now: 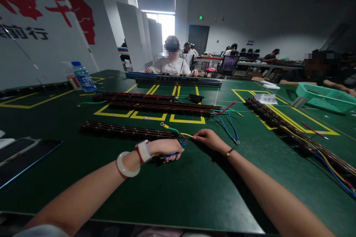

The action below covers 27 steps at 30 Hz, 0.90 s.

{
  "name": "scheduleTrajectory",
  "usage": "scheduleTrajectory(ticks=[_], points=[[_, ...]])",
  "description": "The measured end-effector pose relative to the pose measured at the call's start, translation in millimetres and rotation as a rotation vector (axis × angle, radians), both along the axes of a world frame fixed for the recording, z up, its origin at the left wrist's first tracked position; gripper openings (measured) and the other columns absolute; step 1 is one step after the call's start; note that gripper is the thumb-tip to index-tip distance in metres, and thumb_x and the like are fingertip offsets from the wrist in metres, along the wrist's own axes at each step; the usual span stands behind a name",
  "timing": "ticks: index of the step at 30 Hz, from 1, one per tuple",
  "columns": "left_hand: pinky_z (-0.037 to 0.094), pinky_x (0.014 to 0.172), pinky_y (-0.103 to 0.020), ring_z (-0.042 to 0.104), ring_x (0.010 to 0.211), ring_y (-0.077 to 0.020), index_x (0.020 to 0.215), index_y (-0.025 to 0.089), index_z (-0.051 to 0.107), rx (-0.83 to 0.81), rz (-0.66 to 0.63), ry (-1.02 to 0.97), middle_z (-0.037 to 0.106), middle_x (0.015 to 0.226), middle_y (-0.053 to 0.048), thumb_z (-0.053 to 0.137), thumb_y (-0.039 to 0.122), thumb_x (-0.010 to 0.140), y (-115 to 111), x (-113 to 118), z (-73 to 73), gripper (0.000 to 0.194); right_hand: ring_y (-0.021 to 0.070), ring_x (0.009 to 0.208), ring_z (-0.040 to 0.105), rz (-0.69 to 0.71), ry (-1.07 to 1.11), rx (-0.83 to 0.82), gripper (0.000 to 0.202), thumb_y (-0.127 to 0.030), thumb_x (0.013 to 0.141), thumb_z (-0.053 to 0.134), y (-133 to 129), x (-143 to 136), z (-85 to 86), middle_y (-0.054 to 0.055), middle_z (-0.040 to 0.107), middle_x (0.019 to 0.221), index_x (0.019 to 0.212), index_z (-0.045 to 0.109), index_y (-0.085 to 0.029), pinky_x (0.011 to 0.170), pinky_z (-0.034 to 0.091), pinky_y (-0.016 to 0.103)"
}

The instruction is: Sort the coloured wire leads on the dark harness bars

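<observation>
Green basket [325,97] at the counter's [222,192] right edge, contents unclear; right hand [207,139] pinches a thin yellow wire [187,134], left hand [171,149] clamps blue wire [172,154]

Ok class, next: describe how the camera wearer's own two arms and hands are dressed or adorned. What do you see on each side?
The left hand is ungloved; its wrist wears a wide pale band with reddish edging, then a smooth whitish bangle. A pale sleeve shows near the elbow. The right hand, also ungloved, has a thin dark bracelet with gold-coloured details.
</observation>
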State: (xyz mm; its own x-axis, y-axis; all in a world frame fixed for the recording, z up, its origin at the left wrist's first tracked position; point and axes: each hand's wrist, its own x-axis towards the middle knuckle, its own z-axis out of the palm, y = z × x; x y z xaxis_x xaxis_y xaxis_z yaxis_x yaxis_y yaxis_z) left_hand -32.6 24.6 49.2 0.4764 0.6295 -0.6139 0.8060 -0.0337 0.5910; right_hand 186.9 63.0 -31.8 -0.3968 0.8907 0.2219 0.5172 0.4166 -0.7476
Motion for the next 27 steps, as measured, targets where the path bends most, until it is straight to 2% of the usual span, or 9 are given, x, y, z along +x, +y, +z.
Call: scheduleTrajectory(ticks=[4,7,10,13,17,19,22,24,27], points=[[0.045,0.056,-0.027,0.058,0.053,-0.0168,0.068,0.01,0.057,-0.046,-0.051,-0.079,0.06,0.059,-0.011,0.04,0.053,0.084,3.2,1.4,-9.4,0.048,0.0086,0.081,0.057,-0.02,0.014,-0.011,0.043,-0.052,0.081,0.055,-2.9,-1.5,3.9,0.004,0.062,0.094,0.096,0.07,-0.014,0.072,0.04,0.015],[0.046,0.054,-0.027,0.059,0.051,-0.0174,0.068,0.01,0.055,-0.036,-0.051,-0.102,0.061,0.057,-0.012,0.04,0.058,0.084,0.1,2.4,-12.0,0.053,0.0091,0.083,0.057,-0.102,0.061,0.026,0.046,-0.052,0.084,0.052,-7.9,-5.3,12.3,0.006,0.061,0.095,0.099,0.068,-0.013,0.073,0.041,0.017],[0.045,0.048,-0.027,0.058,0.046,-0.0171,0.065,0.01,0.053,-0.049,-0.046,-0.08,0.061,0.057,-0.013,0.035,0.055,0.087,-6.3,5.0,-10.2,0.053,0.0096,0.095,0.055,-0.147,0.167,0.133,0.041,-0.047,0.088,0.049,-18.2,-14.1,24.1,0.006,0.058,0.106,0.106,0.065,-0.015,0.086,0.042,0.02],[0.045,0.046,-0.026,0.057,0.044,-0.0166,0.061,0.01,0.054,-0.069,-0.034,-0.055,0.06,0.055,-0.013,0.033,0.05,0.089,-8.7,8.6,-11.7,0.054,0.0104,0.115,0.047,0.025,0.273,0.204,0.045,-0.045,0.09,0.046,-35.3,-28.4,36.5,0.007,0.048,0.126,0.124,0.054,-0.018,0.104,0.036,0.024],[0.042,0.041,-0.026,0.053,0.039,-0.0165,0.058,0.013,0.053,-0.102,-0.013,-0.065,0.057,0.048,-0.01,0.04,0.054,0.086,-4.5,10.0,-21.3,0.052,0.0098,0.133,0.029,0.364,0.336,0.126,0.058,-0.046,0.095,0.035,-57.6,-47.4,50.3,0.007,0.028,0.142,0.146,0.024,-0.021,0.114,0.025,0.026],[0.041,0.042,-0.026,0.052,0.038,-0.0158,0.059,0.013,0.052,-0.131,-0.01,-0.079,0.057,0.049,-0.009,0.041,0.054,0.086,-2.9,8.6,-24.9,0.05,0.0095,0.129,0.035,0.397,0.357,0.103,0.054,-0.048,0.097,0.027,-61.1,-51.6,54.6,0.007,0.035,0.138,0.143,0.032,-0.02,0.112,0.028,0.026],[0.041,0.042,-0.026,0.052,0.038,-0.0155,0.061,0.012,0.053,-0.1,-0.033,-0.109,0.059,0.052,-0.011,0.039,0.051,0.087,-3.4,6.1,-25.1,0.05,0.0092,0.108,0.05,0.301,0.34,0.13,0.058,-0.051,0.097,0.021,-54.8,-47.6,57.4,0.007,0.055,0.113,0.113,0.061,-0.013,0.104,0.035,0.025],[0.042,0.042,-0.026,0.053,0.039,-0.0164,0.061,0.011,0.053,-0.036,-0.046,-0.111,0.059,0.054,-0.012,0.038,0.049,0.088,-4.9,5.6,-22.7,0.049,0.0082,0.094,0.053,0.24,0.287,0.125,0.053,-0.052,0.094,0.033,-47.1,-39.8,57.8,0.007,0.059,0.096,0.095,0.065,-0.01,0.094,0.04,0.022],[0.044,0.044,-0.028,0.056,0.041,-0.0173,0.061,0.01,0.052,-0.046,-0.031,-0.074,0.06,0.055,-0.013,0.032,0.043,0.092,-7.3,6.8,-18.2,0.049,0.0065,0.086,0.053,0.228,0.175,0.081,0.035,-0.042,0.086,0.055,-37.2,-27.2,57.2,0.005,0.059,0.092,0.095,0.065,-0.01,0.083,0.042,0.018]])
